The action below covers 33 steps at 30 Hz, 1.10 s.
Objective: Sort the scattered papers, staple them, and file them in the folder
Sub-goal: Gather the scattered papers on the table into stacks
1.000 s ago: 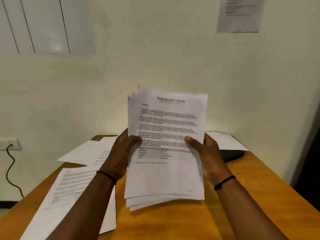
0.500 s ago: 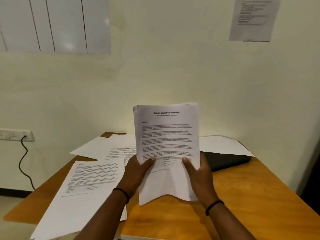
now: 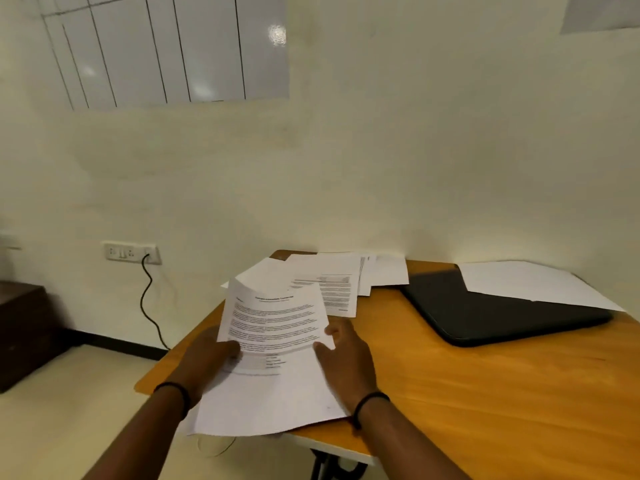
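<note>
A stack of printed papers sits at lower centre of the frame, over the near left corner of a wooden table. The top edge of the stack curls upward; its lower edge overhangs the table edge. The front sheet carries a title line, several text paragraphs and a small table.

The left hand grips the left edge of the stack, thumb on the printed face and fingers hidden behind the sheets. The right hand lies against the right edge of the stack with thumb and fingers extended and relaxed; whether it pinches the sheets cannot be determined. Each wrist bears a dark band.

Behind the stack, toward the centre of the frame, loose printed sheets lie overlapping on the table. To the right of them, a black folder lies flat and closed. A blank white sheet rests on the folder's far right part.

At middle left of the frame, a wall socket plate holds a black cable that hangs toward the floor. A dark wooden cabinet stands at the left edge. A whiteboard with ruled vertical lines occupies the upper left. A paper notice is fixed to the wall at upper right.
</note>
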### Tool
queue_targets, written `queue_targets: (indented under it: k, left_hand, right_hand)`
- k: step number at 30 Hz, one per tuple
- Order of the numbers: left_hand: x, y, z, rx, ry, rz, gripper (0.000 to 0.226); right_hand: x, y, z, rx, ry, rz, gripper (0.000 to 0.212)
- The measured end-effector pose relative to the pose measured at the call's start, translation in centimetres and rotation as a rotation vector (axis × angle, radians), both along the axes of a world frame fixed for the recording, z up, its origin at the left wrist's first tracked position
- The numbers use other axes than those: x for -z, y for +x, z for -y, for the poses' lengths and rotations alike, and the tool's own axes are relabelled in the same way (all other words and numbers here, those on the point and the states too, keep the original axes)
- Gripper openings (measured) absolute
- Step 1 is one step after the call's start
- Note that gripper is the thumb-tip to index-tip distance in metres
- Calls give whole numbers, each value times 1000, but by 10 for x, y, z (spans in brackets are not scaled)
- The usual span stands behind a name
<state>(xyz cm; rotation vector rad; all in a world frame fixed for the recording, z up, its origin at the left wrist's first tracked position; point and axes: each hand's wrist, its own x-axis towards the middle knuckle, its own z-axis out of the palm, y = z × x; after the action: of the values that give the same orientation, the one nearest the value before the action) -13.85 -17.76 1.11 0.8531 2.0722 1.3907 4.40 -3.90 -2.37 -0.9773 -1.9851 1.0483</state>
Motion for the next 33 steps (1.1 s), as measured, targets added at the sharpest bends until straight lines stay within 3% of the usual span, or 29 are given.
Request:
queue_targets:
  k: [3, 4, 6, 8, 11, 13, 17, 22, 25, 28, 33]
  left_hand:
    - [5, -12, 5, -106, -292, -247, 5]
    - [3, -12, 4, -137, -427, -365, 10]
    - [2, -9, -3, -230, -680, -629, 42]
    - [-4, 1, -16, -304, -724, -834, 61]
    - [-4, 18, -62, -241, -552, -987, 59]
    - [-1, 24, -99, -165, -445, -1014, 55]
    - [21, 27, -149, -52, -297, -1008, 59]
    - [60, 29, -159, 7, -291, -915, 95]
    - [63, 26, -160, 22, -299, -927, 104]
    - [63, 26, -160, -3, -273, -933, 99]
    - [67, 22, -162, 32, -351, -925, 94]
  right_hand:
    - [7, -5, -2, -7, 208, 255, 11]
    - [9, -4, -4, 12, 255, 288, 15]
    - [12, 0, -13, 64, 266, 273, 23]
    - [10, 3, -27, 117, 168, 174, 25]
    - [7, 7, -57, 242, -43, -10, 13]
    - [5, 5, -77, 330, -152, -107, 7]
    - [5, -9, -118, 369, -281, -156, 14]
    - [-3, -44, -166, 341, -316, -169, 32]
    - [-11, -70, -183, 308, -306, -81, 41]
    - [-22, -84, -197, 301, -340, 45, 46]
    - [-21, -100, -214, 329, -402, 118, 34]
